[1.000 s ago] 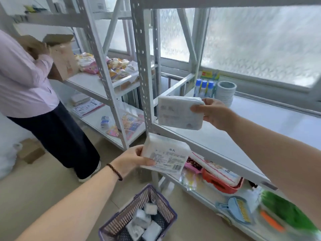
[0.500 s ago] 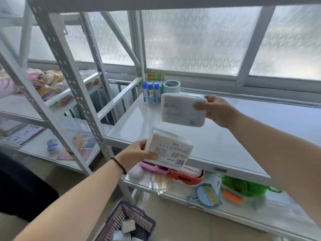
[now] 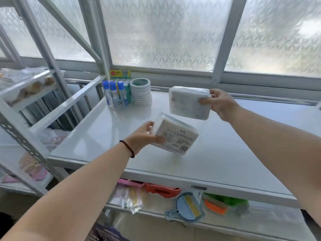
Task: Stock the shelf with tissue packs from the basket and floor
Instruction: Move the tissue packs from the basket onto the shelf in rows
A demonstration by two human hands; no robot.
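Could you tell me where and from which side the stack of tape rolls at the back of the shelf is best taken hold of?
Probably around its lower half, fingers and thumb on opposite sides of the round stack of tape rolls, so the loose rolls lift together. Come from the front or right, over the bare shelf: the blue-capped bottles stand close on its left and the window frame lies behind. Both hands hold tissue packs now.

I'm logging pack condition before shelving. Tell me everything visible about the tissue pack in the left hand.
The tissue pack is a white, soft-looking rectangular block in clear film, with a printed label and a barcode near its lower right corner. It looks intact. It is tilted, label side toward the camera, held just above the white shelf; whether its lower corner touches is unclear. The left hand grips its left end.
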